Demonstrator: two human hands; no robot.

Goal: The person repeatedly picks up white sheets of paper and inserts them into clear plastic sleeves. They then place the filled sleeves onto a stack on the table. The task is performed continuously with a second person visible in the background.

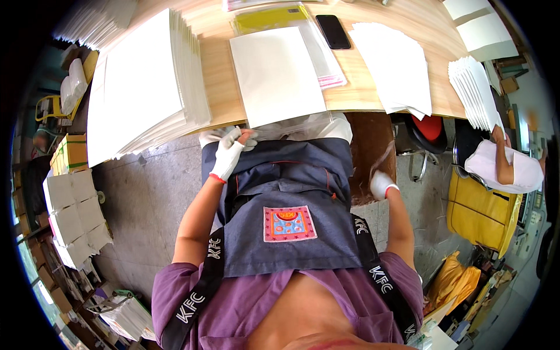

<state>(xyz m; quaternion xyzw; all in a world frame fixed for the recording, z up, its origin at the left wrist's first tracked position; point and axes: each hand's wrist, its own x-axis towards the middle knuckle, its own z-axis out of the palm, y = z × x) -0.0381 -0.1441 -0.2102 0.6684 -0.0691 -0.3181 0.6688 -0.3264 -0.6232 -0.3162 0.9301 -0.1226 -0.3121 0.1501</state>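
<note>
Positions logged from the white sheet [277, 76], which lies at the middle of the table [216, 49], its near end at the table's edge.

Left of the white sheet: tall paper stack [140, 76], edges unevenly layered.

Near-left corner of the white sheet: left hand [232, 153], white glove, bare fingertips drawn together beside clear film [303, 122] that shows past the sheet's near end. Film pinched or only touched: cannot tell.

Under the white sheet and out past its right side: clear bags [321, 58] with a pink-striped edge. Beyond its far-right corner: black phone [333, 32].

Right of the white sheet and nearer the body: right hand [382, 184], gloved, below table level, well apart from the left. A thin clear strip [383, 157] rises just beside it. Fingers hidden; grip on the strip cannot be told.

Farther right of the white sheet: fanned white sheets [392, 67], then a smaller white stack [471, 93] with a co-worker [504, 166] at it.

Step in hand (judgement): bagging, probably the closing stage, with a peeled strip being discarded on the right. Next move would call for the right hand back at the near end, left steadying the film, flap pressed flat without creases.
</note>
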